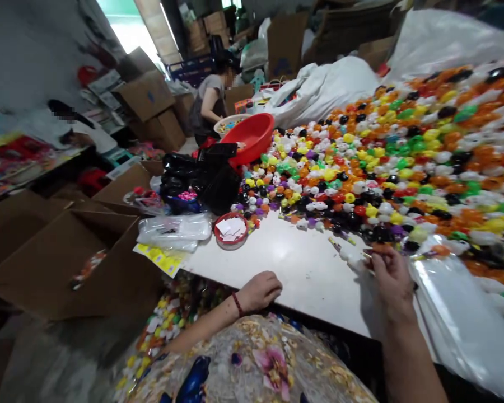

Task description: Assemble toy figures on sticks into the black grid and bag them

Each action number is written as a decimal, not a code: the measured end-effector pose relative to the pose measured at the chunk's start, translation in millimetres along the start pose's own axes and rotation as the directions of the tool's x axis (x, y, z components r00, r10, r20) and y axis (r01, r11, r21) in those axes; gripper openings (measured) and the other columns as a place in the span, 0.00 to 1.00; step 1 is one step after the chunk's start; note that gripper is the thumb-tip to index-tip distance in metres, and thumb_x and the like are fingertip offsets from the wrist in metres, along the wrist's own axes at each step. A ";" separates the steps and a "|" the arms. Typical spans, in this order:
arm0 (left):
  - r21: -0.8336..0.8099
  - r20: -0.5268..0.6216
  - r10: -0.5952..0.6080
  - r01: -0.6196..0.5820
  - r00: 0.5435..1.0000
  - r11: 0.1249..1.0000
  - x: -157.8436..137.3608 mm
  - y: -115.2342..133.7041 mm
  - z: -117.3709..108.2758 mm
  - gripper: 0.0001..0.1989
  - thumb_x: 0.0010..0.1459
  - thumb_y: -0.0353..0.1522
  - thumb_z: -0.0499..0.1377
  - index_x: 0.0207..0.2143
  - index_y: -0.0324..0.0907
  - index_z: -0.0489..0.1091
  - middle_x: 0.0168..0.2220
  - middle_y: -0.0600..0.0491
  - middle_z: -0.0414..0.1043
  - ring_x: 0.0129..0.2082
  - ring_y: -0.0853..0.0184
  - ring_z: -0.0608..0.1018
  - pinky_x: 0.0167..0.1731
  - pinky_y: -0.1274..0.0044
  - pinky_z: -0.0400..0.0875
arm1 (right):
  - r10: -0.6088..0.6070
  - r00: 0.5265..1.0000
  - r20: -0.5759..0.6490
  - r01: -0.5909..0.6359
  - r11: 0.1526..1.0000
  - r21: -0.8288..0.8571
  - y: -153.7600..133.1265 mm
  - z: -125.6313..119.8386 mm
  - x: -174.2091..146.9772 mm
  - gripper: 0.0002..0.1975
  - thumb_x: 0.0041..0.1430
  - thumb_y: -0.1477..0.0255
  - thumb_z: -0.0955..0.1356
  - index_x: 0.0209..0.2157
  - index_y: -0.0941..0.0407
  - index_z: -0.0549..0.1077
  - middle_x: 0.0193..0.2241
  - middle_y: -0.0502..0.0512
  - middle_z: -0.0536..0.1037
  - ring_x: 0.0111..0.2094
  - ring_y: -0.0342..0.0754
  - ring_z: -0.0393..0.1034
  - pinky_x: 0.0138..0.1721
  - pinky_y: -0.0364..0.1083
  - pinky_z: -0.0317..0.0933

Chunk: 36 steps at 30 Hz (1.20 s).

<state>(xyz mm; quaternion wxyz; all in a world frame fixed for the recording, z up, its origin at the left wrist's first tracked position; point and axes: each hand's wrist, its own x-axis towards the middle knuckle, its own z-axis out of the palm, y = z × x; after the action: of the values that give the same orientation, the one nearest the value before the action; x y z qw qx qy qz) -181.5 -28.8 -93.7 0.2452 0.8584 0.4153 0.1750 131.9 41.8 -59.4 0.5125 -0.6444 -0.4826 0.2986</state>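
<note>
My left hand (pixel 260 290), with a dark red bead bracelet (pixel 237 304) at the wrist, rests on the near edge of the white table (pixel 294 263). Its fingers are curled in, and no object shows in them. At the right, my right hand (pixel 391 274) reaches to the front of a big heap of small colourful plastic toys (pixel 361 162). Thumb and fingers are pinched together there; a small pale yellowish tip sticks out at the fingertips, too small to name. A few small toys (pixel 348 253) lie on the table just left of this hand.
Clear plastic bags (pixel 457 308) lie right of my right hand. A red-rimmed bowl (pixel 231 242) holds white paper slips; packs of clear bags (pixel 176 228) lie beside it. An open cardboard box (pixel 59 263) stands left, a red basin (pixel 252 137) behind. Two people work farther back.
</note>
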 end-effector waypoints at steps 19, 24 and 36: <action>0.125 -0.550 -0.292 0.423 0.782 0.897 2.1 -61.7 -104.1 0.06 0.64 0.30 0.54 0.38 0.42 0.72 0.36 0.49 0.75 0.38 0.64 0.76 0.42 0.72 0.72 | 0.055 0.976 0.209 0.032 0.919 -0.392 15.1 23.4 -70.7 0.19 0.47 0.52 0.61 0.28 0.51 0.72 0.16 0.50 0.72 0.20 0.51 0.65 0.24 0.47 0.59; 0.185 -0.730 -0.420 0.747 0.540 0.638 37.1 -89.2 -169.6 0.08 0.62 0.31 0.57 0.43 0.39 0.69 0.47 0.41 0.69 0.50 0.52 0.70 0.50 0.62 0.66 | -0.032 0.975 0.222 0.136 0.870 -0.473 26.8 28.9 -72.1 0.17 0.51 0.55 0.59 0.30 0.51 0.72 0.21 0.53 0.75 0.22 0.53 0.68 0.25 0.48 0.61; 0.216 -0.775 -0.471 0.878 0.420 0.427 56.3 -101.8 -176.5 0.05 0.58 0.27 0.58 0.38 0.38 0.67 0.43 0.41 0.69 0.47 0.52 0.71 0.47 0.63 0.64 | -0.254 0.932 0.259 0.349 0.824 -0.446 30.8 29.3 -76.2 0.15 0.57 0.63 0.58 0.33 0.52 0.73 0.26 0.55 0.77 0.25 0.52 0.71 0.27 0.48 0.64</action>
<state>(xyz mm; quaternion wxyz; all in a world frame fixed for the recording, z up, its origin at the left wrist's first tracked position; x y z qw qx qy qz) -300.9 119.2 -1.4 -0.1378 0.5124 0.8292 0.1757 88.7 -18.3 -105.6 0.3274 -0.6360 -0.6841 0.1423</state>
